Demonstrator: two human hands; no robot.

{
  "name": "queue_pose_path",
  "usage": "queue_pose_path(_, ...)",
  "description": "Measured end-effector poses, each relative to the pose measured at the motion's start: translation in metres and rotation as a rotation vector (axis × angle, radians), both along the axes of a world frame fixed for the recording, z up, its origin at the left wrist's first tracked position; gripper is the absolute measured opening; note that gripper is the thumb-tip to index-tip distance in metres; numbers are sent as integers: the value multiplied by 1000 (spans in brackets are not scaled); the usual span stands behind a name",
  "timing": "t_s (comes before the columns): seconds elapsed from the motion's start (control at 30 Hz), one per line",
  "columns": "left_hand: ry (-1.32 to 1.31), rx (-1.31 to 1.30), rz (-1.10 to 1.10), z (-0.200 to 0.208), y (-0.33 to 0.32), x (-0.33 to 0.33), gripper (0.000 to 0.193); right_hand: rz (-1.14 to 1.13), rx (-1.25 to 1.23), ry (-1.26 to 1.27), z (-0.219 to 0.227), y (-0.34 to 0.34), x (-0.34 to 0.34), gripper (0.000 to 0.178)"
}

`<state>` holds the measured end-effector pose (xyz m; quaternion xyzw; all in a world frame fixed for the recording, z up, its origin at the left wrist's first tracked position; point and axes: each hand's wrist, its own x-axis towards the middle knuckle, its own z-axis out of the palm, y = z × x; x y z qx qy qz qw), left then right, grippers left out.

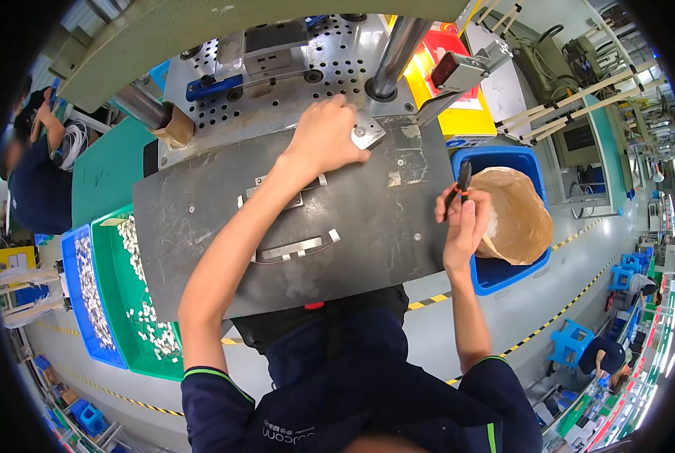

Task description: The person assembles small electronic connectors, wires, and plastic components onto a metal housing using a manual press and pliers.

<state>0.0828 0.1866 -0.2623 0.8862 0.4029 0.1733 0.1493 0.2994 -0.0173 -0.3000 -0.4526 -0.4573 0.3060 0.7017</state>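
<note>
Reaching to the far side of the dark work plate (383,241), my left hand (326,136) closes over a small metal block (368,133) with a hole in it. Under my left forearm is a metal fixture (296,201), partly hidden by the arm. Nearer to me lies a metal bar (291,248) with a thin wire and small white pieces along it. My right hand (466,223), off the plate's right side, holds pliers (464,180) with dark jaws pointing up and black and orange handles. Behind that hand is a brown paper bag (522,215) standing in a blue bin (496,281).
A press with two steel columns (398,57) and a perforated metal bed (345,64) stands beyond the plate. To the left, blue (92,302) and green (130,332) trays hold many small white parts. A yellow box (466,124) is at the right; another person (43,181) works far left.
</note>
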Motion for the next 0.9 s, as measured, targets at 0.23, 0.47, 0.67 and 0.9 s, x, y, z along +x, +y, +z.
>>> queue_pose_path(0.23,-324,-371,234,40,-62,-18,57,23,-353,176,20,-1,-52,50)
queue_pose_path(0.47,-1131,-941,244,51,-141,-52,58,405,-419,56,51,-13,-90,42)
queue_pose_path(0.67,-847,-483,325,39,-159,-61,58,191,-218,-562,48,-12,-100,23)
queue_pose_path(0.9,-454,34,393,48,-184,-78,58,-482,-245,-715,18,-12,-15,42)
